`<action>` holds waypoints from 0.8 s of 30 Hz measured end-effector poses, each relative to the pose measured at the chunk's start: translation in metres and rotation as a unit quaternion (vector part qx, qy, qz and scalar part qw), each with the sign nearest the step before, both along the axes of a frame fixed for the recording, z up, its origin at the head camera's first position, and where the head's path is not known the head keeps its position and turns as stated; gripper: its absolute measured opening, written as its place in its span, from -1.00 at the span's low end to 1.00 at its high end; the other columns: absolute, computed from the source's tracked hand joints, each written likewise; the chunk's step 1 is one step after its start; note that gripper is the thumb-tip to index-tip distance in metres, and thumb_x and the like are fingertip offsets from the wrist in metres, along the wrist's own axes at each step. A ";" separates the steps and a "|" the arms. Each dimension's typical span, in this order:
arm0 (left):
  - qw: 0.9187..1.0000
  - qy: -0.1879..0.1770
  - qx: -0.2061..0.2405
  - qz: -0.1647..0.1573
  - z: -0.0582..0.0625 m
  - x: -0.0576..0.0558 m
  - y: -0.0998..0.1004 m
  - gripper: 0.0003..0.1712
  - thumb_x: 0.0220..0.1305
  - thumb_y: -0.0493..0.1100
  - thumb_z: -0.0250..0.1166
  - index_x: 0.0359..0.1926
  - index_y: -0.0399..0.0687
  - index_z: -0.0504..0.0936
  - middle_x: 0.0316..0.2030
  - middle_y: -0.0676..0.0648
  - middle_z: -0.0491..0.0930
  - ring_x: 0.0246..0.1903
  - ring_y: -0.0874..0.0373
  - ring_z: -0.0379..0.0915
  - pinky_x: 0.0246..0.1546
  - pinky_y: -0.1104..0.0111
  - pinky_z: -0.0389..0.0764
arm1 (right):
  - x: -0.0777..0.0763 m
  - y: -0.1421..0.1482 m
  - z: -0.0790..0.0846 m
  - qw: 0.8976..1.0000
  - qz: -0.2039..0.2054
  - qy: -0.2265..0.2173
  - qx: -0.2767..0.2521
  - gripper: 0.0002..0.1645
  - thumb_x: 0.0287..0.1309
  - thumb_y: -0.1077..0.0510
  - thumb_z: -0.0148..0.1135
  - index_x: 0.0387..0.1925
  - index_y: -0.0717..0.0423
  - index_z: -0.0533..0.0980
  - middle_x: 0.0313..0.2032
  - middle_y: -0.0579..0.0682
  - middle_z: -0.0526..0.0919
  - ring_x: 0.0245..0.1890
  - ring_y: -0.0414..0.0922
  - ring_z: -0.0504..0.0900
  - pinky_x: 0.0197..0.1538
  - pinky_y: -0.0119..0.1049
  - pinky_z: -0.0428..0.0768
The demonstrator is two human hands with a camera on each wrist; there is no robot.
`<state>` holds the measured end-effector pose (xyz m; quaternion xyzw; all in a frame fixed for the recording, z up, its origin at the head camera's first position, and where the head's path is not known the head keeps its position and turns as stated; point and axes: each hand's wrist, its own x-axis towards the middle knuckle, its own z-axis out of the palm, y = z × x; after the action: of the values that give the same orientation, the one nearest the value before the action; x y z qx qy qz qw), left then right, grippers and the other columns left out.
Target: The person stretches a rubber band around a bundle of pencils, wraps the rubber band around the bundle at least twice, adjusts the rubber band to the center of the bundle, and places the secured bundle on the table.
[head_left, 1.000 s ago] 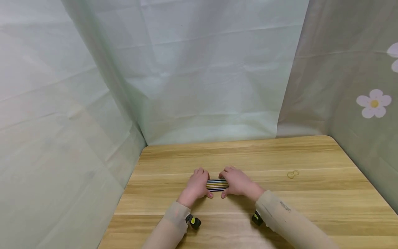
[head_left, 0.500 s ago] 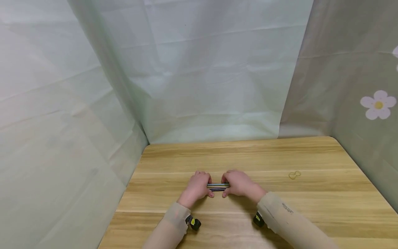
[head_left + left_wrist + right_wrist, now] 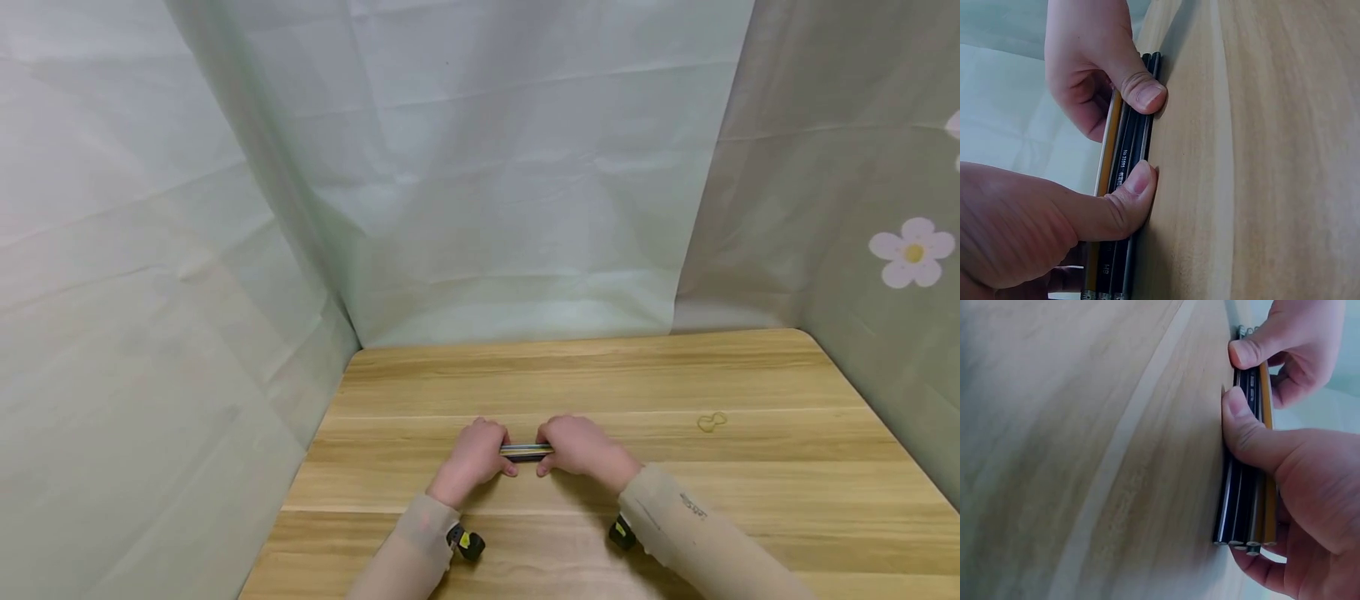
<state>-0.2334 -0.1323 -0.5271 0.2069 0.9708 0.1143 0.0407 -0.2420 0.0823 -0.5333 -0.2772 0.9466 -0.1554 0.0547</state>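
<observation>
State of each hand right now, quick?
Left hand: closed, holding one end of the bundle of slim black and yellow pencils.
Right hand: closed, holding the same bundle toward its other end.

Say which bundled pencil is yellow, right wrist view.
The rightmost pencil in that image; its yellow-orange side stands out from the darker pencils beside it.

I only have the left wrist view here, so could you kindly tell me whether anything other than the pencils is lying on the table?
Observer: Yes, the head view shows a thin yellowish loop, perhaps a rubber band, on the table, to the right of the right hand.
Operator: Thank you. How do the pencils' end faces look, beyond the right hand?
Observer: In the right wrist view, the pencils show flat, unsharpened-looking ends there, roughly level.
</observation>
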 end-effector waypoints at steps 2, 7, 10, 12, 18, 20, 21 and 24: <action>1.000 -0.003 0.004 -0.001 -0.001 0.000 -0.001 -0.54 -0.07 0.10 0.73 -0.42 -0.01 0.65 -0.46 0.10 0.53 -0.34 0.13 0.38 -0.23 0.22 0.51 | 0.002 -0.001 0.001 1.000 0.002 0.005 0.009 -0.54 -0.04 -0.19 0.69 -0.26 -0.03 0.69 -0.38 -0.24 0.58 -0.38 -0.21 0.53 -0.19 -0.13 0.60; 1.000 -0.014 0.019 -0.006 -0.001 0.001 -0.002 -0.56 -0.02 0.05 0.73 -0.40 -0.02 0.62 -0.45 0.10 0.52 -0.36 0.15 0.39 -0.23 0.21 0.52 | 0.006 -0.004 0.005 1.000 0.007 0.009 0.021 -0.53 0.00 -0.17 0.66 -0.24 0.03 0.67 -0.39 -0.21 0.53 -0.39 -0.20 0.50 -0.21 -0.12 0.59; 1.000 -0.016 0.017 -0.011 -0.002 0.001 -0.001 -0.57 0.00 0.04 0.72 -0.39 -0.02 0.62 -0.43 0.09 0.53 -0.38 0.16 0.42 -0.23 0.21 0.56 | 0.007 -0.004 0.006 0.999 0.013 0.011 0.030 -0.53 0.02 -0.18 0.64 -0.25 0.03 0.64 -0.40 -0.20 0.50 -0.40 -0.21 0.48 -0.22 -0.13 0.59; 1.000 -0.013 0.006 -0.020 -0.002 0.002 -0.001 -0.58 0.02 0.04 0.70 -0.39 -0.03 0.62 -0.43 0.07 0.54 -0.41 0.16 0.44 -0.26 0.20 0.57 | 0.008 -0.004 0.005 0.999 0.016 0.015 0.035 -0.53 0.03 -0.18 0.64 -0.26 0.03 0.62 -0.40 -0.19 0.49 -0.41 -0.22 0.48 -0.23 -0.13 0.60; 0.998 -0.008 -0.038 -0.052 0.001 0.004 0.001 -0.57 0.13 0.09 0.63 -0.43 -0.01 0.56 -0.43 0.04 0.55 -0.43 0.15 0.47 -0.31 0.19 0.59 | 0.009 -0.003 0.004 0.998 0.035 0.024 0.050 -0.54 0.10 -0.19 0.60 -0.27 0.00 0.58 -0.40 -0.21 0.47 -0.42 -0.24 0.45 -0.29 -0.17 0.58; 0.997 -0.009 -0.044 -0.060 0.004 0.004 0.001 -0.59 0.18 0.08 0.60 -0.42 -0.01 0.56 -0.41 0.03 0.56 -0.41 0.14 0.50 -0.29 0.20 0.61 | 0.010 -0.002 0.004 0.998 0.039 0.028 0.049 -0.56 0.12 -0.18 0.59 -0.29 0.00 0.57 -0.41 -0.21 0.47 -0.43 -0.24 0.43 -0.31 -0.19 0.56; 0.997 -0.009 -0.048 -0.063 0.005 0.004 0.001 -0.60 0.20 0.08 0.59 -0.41 -0.02 0.57 -0.40 0.03 0.56 -0.40 0.14 0.51 -0.28 0.20 0.61 | 0.010 -0.002 0.004 0.998 0.041 0.030 0.047 -0.57 0.14 -0.17 0.59 -0.29 0.00 0.56 -0.41 -0.21 0.47 -0.44 -0.24 0.43 -0.32 -0.19 0.55; 0.995 0.006 -0.066 -0.080 0.008 0.004 0.002 -0.64 0.27 0.07 0.54 -0.37 -0.03 0.60 -0.37 0.01 0.58 -0.35 0.11 0.58 -0.25 0.20 0.65 | 0.012 -0.001 0.003 0.997 0.044 0.039 0.047 -0.60 0.21 -0.14 0.56 -0.30 0.01 0.55 -0.40 -0.18 0.50 -0.44 -0.20 0.48 -0.32 -0.16 0.59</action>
<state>-0.2290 -0.1301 -0.5196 0.2813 0.9568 0.0456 0.0575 -0.2301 0.0811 -0.5299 -0.3211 0.9413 -0.0973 0.0377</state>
